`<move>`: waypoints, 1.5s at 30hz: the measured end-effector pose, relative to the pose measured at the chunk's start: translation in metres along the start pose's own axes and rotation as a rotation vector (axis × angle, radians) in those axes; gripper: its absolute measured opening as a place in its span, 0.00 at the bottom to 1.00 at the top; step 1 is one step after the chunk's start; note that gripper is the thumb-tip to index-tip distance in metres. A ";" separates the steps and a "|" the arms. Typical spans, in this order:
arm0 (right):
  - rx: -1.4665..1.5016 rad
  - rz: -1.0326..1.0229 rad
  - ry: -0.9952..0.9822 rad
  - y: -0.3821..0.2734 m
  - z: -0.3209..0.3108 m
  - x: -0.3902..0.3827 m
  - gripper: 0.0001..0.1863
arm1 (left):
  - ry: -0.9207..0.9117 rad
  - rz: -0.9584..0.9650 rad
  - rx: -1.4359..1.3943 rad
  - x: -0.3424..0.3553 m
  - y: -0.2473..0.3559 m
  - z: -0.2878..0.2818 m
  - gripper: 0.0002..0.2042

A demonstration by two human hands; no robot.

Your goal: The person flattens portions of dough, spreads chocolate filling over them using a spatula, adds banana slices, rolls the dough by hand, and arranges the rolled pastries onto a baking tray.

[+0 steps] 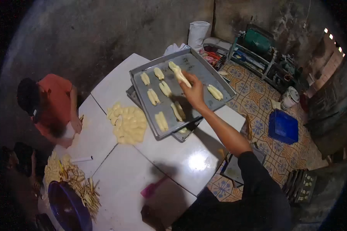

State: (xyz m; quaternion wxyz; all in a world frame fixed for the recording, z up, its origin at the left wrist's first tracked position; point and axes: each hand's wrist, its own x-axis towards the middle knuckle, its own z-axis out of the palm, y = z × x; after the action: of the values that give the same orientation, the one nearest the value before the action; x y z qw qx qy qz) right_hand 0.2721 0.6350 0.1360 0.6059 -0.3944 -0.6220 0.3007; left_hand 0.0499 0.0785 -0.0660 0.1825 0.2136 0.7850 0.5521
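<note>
My right hand (192,92) reaches over a grey metal tray (204,65), its fingers closed round a long, soft, pale-yellow dough piece (180,76). The upper end of that piece meets or overlaps another pale piece near the tray's far side; I cannot tell which. Several similar grooved pieces (165,88) lie apart in the tray, and one (215,92) sits by its right side. Beneath is a second tray (132,94), mostly hidden. Left of the trays, a lumpy pale-yellow dough mass (129,125) rests on the white table (123,169). My left hand does not show.
A pink spatula-like tool (152,188) lies on the near table. At the left, a heap of yellow-brown strips (81,181) borders a dark blue basin (67,208); a person in a red shirt (56,100) works there. A blue crate (283,127) and green machine (258,40) stand at right.
</note>
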 end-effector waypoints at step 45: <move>-0.678 -0.578 -1.308 -0.142 0.164 -0.491 0.34 | 0.352 0.471 0.440 -0.025 -0.023 -0.213 0.10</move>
State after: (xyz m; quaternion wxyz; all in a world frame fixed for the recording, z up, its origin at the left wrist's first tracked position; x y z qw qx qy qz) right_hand 0.0691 0.1598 -0.0101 0.0182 -0.1238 -0.9875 0.0964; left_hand -0.0429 -0.1097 -0.0179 -0.1376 0.3242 0.8337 0.4254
